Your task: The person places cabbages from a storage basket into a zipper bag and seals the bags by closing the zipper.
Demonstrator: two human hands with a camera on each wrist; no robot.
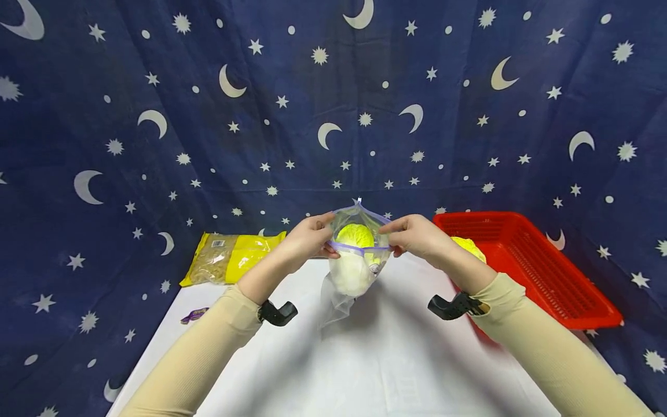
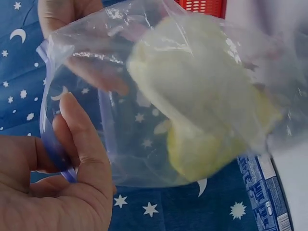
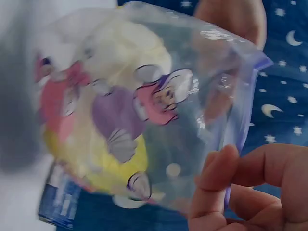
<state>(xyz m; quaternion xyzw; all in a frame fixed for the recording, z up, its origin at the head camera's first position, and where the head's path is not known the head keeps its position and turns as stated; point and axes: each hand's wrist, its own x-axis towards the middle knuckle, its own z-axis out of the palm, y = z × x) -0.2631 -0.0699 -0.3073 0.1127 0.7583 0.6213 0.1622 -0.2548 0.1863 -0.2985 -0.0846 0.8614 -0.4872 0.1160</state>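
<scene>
Cabbage sits inside a clear zip bag held above the white table between both hands — left hand at nine o'clock of it, right hand at three. Each pinches a side of the purple-edged mouth. Bag hangs upright — long axis vertical, mouth toward twelve o'clock, bottom toward six.

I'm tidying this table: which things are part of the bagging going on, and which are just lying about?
In use:
clear zip-top plastic bag
pale yellow-green cabbage piece inside it
left hand and right hand, pinching the bag's rim

Lying about:
red plastic basket
yellow packet
small purple item
</scene>
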